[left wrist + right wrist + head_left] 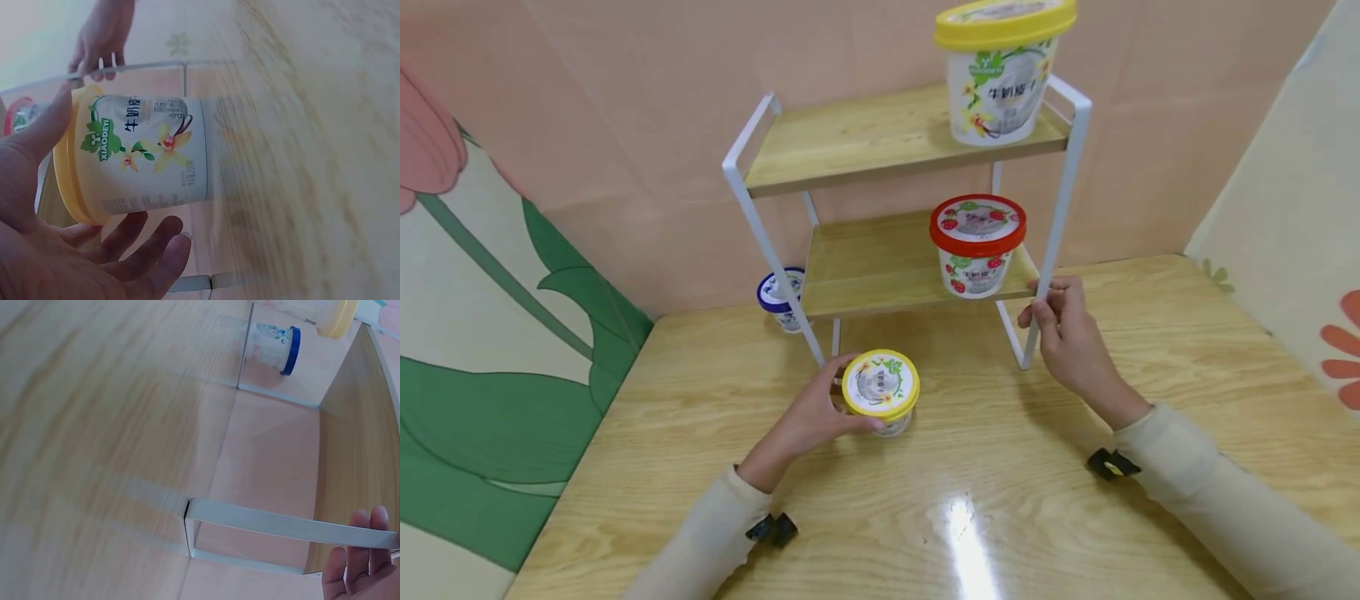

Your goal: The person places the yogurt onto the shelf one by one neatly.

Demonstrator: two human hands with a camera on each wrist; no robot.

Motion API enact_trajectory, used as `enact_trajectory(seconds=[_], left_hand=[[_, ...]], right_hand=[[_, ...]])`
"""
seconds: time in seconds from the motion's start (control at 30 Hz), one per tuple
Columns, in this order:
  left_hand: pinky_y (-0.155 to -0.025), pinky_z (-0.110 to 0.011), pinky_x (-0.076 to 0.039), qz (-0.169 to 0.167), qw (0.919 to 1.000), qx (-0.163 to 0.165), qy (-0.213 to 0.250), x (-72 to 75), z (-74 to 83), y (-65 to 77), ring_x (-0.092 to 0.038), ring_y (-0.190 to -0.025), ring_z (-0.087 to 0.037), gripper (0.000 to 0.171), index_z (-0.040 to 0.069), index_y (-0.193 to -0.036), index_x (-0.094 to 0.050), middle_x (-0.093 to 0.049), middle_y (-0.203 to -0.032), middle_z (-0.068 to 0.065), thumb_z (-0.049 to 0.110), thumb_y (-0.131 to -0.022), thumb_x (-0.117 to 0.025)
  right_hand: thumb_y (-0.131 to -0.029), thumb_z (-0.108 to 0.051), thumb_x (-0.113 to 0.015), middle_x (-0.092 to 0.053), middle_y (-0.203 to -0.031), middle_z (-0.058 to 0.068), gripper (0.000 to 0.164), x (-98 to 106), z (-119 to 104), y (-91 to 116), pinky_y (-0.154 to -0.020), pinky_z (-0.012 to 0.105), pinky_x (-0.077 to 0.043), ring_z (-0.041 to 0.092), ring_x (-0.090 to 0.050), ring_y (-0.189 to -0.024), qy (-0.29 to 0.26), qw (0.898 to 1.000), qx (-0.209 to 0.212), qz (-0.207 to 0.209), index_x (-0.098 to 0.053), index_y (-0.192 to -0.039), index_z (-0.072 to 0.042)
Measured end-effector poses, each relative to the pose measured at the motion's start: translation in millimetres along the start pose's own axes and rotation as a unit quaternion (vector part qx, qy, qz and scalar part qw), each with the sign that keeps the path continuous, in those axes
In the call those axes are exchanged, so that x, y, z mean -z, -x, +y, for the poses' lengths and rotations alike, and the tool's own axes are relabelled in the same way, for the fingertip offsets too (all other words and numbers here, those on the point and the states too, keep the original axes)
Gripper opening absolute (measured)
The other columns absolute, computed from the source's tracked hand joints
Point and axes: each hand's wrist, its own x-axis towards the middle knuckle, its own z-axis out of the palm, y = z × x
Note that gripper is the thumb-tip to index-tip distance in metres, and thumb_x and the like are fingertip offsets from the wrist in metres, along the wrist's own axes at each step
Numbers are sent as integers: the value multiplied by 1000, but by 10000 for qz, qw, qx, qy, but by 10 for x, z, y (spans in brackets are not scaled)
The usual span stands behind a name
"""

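Observation:
My left hand [812,412] curls round a yellow-lidded paper tub [881,386], thumb at its near side and index finger behind. In the left wrist view the tub, printed with vanilla flowers, appears to stand on the table, thumb against the lid. My right hand [1071,342] holds the right front leg [1060,208] of a two-tier shelf [872,262], just at the lower board's corner. On that lower board, towards the right, stands a red-lidded tub [976,250]. Another yellow-lidded tub [1003,87] is on the upper board's right end.
A blue-lidded tub [775,292] stands on the wooden table [700,367] behind the shelf's left leg, partly hidden by it. A pink backdrop [662,125] rises behind. Printed walls flank the table on both sides.

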Motion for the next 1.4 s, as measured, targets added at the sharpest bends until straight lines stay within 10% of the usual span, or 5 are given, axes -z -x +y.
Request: enact_trajectory(seconds=[0.43,0.83,1.4], left_hand=[[-101,-38,-48,-438,9964,49,720,59,-60,-27,-48,-129,-30,105,15,-157,-22,-42,-146,-13,18,-75,-89],[-118,-44,-35,-951,9769,243,1896,85,-127,-73,-35,-145,-30,107,19,-159,-17,-33,-159,-13,7,-77,-84],[-111,-36,-41,-963,9756,323,1945,72,-152,-93,-40,-139,-29,101,20,-156,-24,-38,-154,-13,2,-76,-83]], right_hand=[[-106,-9,-39,-63,-83,9,27,-13,16,0,-77,7,-41,9,-60,-81,37,10000,-50,-43,-39,-131,3],[-106,-8,-39,-63,-81,8,27,0,-6,-15,-77,7,-42,11,-61,-78,8,10000,55,-19,-39,-129,5],[-106,-8,-39,-63,-82,7,27,4,-12,-8,-77,9,-43,14,-61,-79,2,10000,30,-45,-39,-130,4]])
